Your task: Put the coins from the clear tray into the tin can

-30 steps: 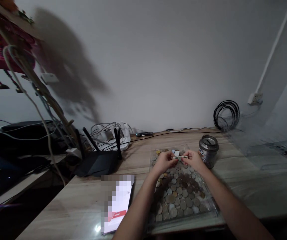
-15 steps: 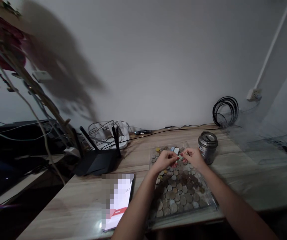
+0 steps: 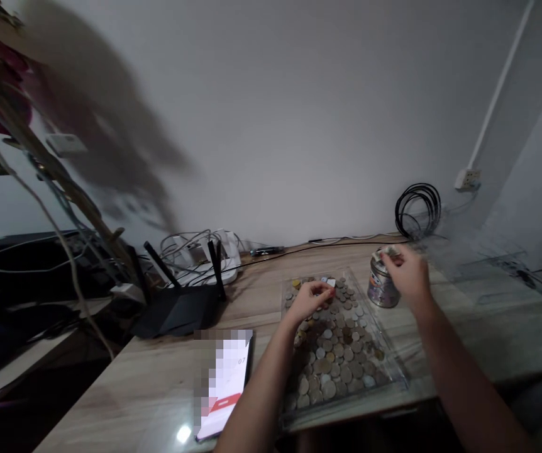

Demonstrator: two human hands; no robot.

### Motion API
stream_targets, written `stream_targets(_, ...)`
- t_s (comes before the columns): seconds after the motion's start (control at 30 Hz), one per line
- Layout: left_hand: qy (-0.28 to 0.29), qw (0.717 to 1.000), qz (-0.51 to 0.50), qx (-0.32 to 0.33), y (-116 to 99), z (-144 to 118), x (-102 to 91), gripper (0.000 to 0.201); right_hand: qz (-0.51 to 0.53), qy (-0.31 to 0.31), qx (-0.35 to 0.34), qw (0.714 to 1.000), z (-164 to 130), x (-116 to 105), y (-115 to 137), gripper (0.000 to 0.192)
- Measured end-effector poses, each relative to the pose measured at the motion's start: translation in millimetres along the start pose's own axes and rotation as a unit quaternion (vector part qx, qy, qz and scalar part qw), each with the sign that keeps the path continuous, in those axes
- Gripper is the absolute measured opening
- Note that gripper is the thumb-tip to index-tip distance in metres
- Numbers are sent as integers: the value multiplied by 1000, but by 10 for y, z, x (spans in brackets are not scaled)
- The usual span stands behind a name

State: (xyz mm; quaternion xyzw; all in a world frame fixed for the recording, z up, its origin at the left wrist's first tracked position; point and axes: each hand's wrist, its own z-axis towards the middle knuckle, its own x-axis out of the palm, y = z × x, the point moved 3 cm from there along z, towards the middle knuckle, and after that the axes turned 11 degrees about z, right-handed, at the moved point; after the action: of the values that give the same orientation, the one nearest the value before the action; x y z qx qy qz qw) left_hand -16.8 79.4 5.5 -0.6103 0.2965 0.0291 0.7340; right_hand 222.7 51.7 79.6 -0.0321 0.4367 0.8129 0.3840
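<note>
Right hand (image 3: 405, 272) hovers curled over tin (image 3: 381, 286); left hand (image 3: 311, 298) rests on coins (image 3: 334, 352).

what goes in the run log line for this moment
left hand: on coins in tray | right hand: over tin, small item in fingers

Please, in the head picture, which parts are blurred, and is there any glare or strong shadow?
Head view: dim light; the right hand over the metal tin is motion-blurred, and so is the left edge. A small glare spot lies on the table beside the phone. A large soft shadow falls on the wall.
</note>
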Motion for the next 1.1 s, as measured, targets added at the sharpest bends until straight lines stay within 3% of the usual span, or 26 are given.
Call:
stream_targets(0.1,-37,998,47,36,11,29,-31,37,-115,17,19,993,357,-212,-167,26)
stream_targets(0.23,-68,991,92,69,14,55,-51,31,-210,74,29,974,511,-233,-297,22)
stream_targets(0.47,-133,989,62,-9,189,116,-136,32,-293,125,-3,948,508,-99,-148,21)
stream_targets(0.63,-158,986,46,-28,210,112,-188,31,-307,151,2,940,550,-33,-95,25)
stream_targets(0.9,-163,986,39,-15,190,103,-188,30,-311,192,40,930,668,-9,-250,27)
stream_targets(1.0,-169,985,42,-17,200,102,-197,30,-341,226,6,912,623,33,-194,24)
stream_targets(1.1,-186,981,45,-22,198,92,-223,30,-344,195,-54,917,498,2,-67,36)
